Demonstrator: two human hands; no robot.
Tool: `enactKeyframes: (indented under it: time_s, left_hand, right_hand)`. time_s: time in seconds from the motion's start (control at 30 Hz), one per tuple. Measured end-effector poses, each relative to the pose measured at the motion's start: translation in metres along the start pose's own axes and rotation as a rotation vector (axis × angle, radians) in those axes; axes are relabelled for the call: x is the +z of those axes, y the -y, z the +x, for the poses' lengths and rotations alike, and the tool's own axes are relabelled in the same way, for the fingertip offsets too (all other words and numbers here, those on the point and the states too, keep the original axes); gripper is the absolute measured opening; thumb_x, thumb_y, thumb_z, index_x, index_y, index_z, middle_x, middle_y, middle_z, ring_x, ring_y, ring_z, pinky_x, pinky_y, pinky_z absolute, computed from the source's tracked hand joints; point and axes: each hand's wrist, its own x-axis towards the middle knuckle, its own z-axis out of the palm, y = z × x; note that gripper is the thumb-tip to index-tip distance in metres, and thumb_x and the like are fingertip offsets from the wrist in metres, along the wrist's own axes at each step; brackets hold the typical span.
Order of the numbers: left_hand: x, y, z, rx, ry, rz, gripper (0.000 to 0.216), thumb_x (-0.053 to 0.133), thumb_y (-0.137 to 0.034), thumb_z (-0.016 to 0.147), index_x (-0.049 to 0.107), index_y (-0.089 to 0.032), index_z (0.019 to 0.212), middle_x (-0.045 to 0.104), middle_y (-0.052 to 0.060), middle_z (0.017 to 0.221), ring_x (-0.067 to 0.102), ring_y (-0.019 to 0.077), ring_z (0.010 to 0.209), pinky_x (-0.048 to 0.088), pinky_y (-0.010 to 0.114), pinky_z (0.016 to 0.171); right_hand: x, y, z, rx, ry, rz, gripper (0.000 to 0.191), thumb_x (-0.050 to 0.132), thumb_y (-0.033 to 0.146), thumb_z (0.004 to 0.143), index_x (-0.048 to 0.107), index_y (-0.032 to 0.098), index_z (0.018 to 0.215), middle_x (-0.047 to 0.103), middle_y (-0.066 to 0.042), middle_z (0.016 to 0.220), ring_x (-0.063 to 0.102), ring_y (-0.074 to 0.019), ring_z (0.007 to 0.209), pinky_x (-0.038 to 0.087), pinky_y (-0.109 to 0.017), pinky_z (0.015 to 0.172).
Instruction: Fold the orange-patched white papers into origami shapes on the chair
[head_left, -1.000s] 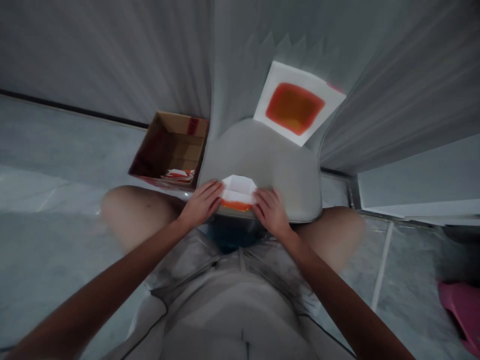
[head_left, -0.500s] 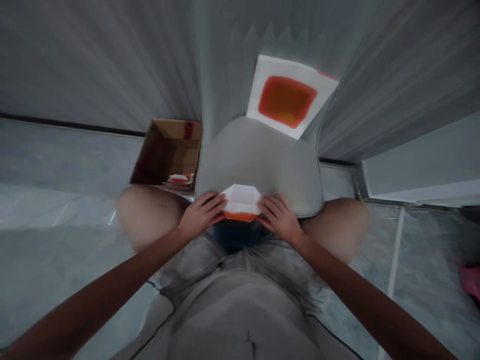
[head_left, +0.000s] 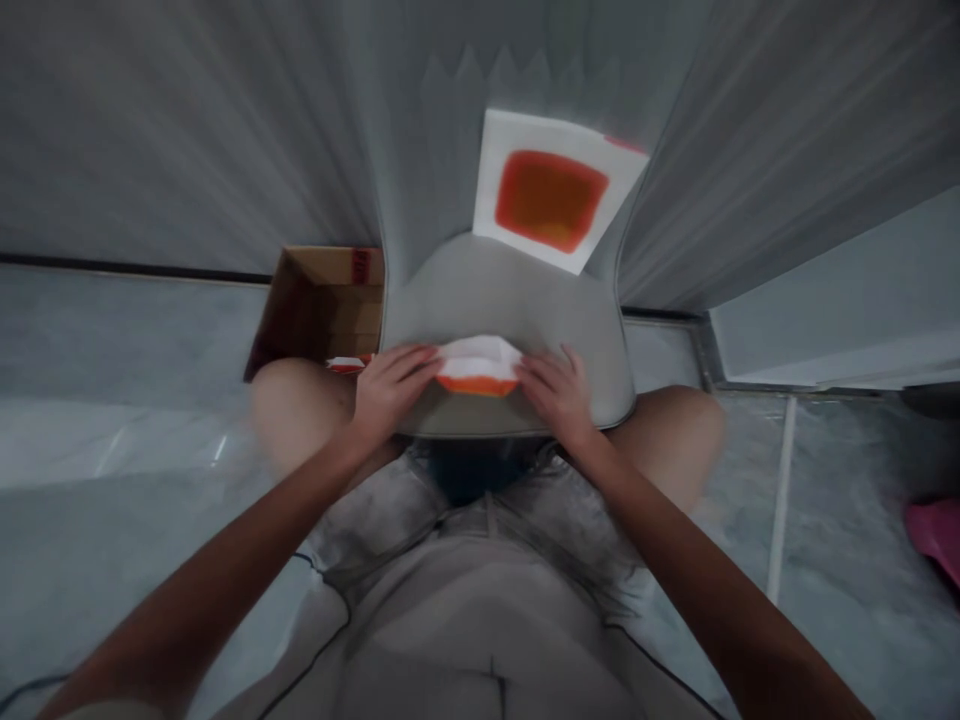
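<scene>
Between my two hands is a small folded paper box (head_left: 478, 366), white on its upper faces and orange along the near side, slightly blurred. My left hand (head_left: 394, 388) grips its left end with the fingers closed on it. At the right end, my right hand (head_left: 556, 392) pinches the box, one finger lifted away. The box is held above the front part of a grey chair seat (head_left: 502, 290). A white paper sheet or bag (head_left: 484, 190) with a large orange-red square leans against the chair's backrest.
An open cardboard box (head_left: 330, 262) stands on the floor left of the chair, with red and white folded pieces (head_left: 346, 364) at its near edge. Grey curtains (head_left: 172, 130) hang behind. A pink object (head_left: 934, 535) lies on the tiled floor at far right.
Both hands have moved forward with the paper box, from the seat's front edge to over the seat. The camera view has shifted slightly, and the left hand now appears close to the red and white pieces.
</scene>
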Motion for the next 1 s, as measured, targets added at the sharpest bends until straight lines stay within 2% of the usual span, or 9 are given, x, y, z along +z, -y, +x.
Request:
enactKeyframes:
  time_s: [0.1,0.17,0.27,0.43,0.57,0.67,0.8,1.0]
  left_hand:
    - [0.022,0.007,0.032,-0.094,-0.087,0.032,0.029,0.053,-0.032,0.106,0.077,-0.029,0.123,0.076,0.008,0.127,0.067,0.0263,0.122,0.053,0.048,0.106]
    - [0.036,0.012,0.044,-0.078,-0.053,-0.037,0.031,0.052,-0.033,0.107,0.075,-0.023,0.124,0.077,0.010,0.122,0.069,0.0246,0.117,0.054,0.045,0.105]
    - [0.045,0.019,0.045,-0.026,0.025,-0.165,0.031,0.052,-0.035,0.107,0.076,-0.020,0.119,0.077,0.011,0.120,0.071,0.0223,0.111,0.056,0.042,0.102]
    - [0.043,0.024,0.031,0.033,0.111,-0.217,0.028,0.055,-0.035,0.106,0.078,-0.023,0.116,0.078,0.008,0.122,0.070,0.0223,0.118,0.056,0.045,0.105]
    - [0.040,0.024,0.032,0.021,0.107,-0.242,0.029,0.057,-0.040,0.105,0.078,-0.024,0.116,0.078,0.008,0.119,0.072,0.0223,0.114,0.057,0.044,0.102]
    - [0.039,0.022,0.037,-0.010,0.087,-0.274,0.030,0.057,-0.044,0.105,0.080,-0.027,0.112,0.079,0.007,0.116,0.072,0.0225,0.110,0.056,0.042,0.100]
    - [0.037,0.020,0.042,-0.047,0.097,-0.309,0.034,0.054,-0.048,0.106,0.080,-0.027,0.110,0.079,0.007,0.111,0.073,0.0225,0.103,0.056,0.040,0.095]
    - [0.037,0.013,0.050,-0.201,0.092,-0.328,0.034,0.051,-0.043,0.108,0.074,-0.023,0.124,0.078,0.008,0.114,0.070,0.0218,0.101,0.055,0.038,0.091]
  right_hand:
    - [0.015,-0.025,0.024,0.126,-0.025,-0.031,0.032,0.048,0.023,0.109,0.074,0.027,0.126,0.077,-0.006,0.118,0.068,-0.0220,0.114,0.032,-0.058,0.126]
    - [0.023,-0.038,0.030,0.157,0.008,-0.022,0.033,0.047,0.023,0.109,0.074,0.027,0.128,0.077,-0.007,0.116,0.068,-0.0222,0.113,0.032,-0.058,0.126]
    - [0.027,-0.049,0.024,0.113,0.083,0.011,0.032,0.048,0.023,0.108,0.076,0.027,0.123,0.077,-0.007,0.117,0.067,-0.0230,0.115,0.037,-0.056,0.123]
    - [0.020,-0.047,0.004,0.009,0.152,0.076,0.031,0.048,0.026,0.108,0.076,0.021,0.122,0.077,-0.009,0.122,0.067,-0.0242,0.119,0.049,-0.049,0.114]
    - [0.012,-0.045,0.004,0.025,0.161,0.139,0.032,0.050,0.031,0.108,0.076,0.021,0.123,0.076,-0.010,0.124,0.068,-0.0252,0.118,0.049,-0.052,0.115]
    - [0.007,-0.046,0.013,0.088,0.178,0.218,0.033,0.052,0.038,0.108,0.079,0.024,0.119,0.077,-0.010,0.120,0.069,-0.0262,0.113,0.049,-0.053,0.115]
    - [0.005,-0.049,0.027,0.205,0.186,0.359,0.035,0.052,0.045,0.107,0.081,0.026,0.112,0.077,-0.010,0.115,0.070,-0.0275,0.106,0.057,-0.048,0.099]
    - [0.022,-0.047,0.035,0.464,0.089,0.535,0.037,0.058,0.054,0.102,0.079,0.025,0.112,0.079,-0.009,0.106,0.072,-0.0272,0.098,0.057,-0.046,0.094]
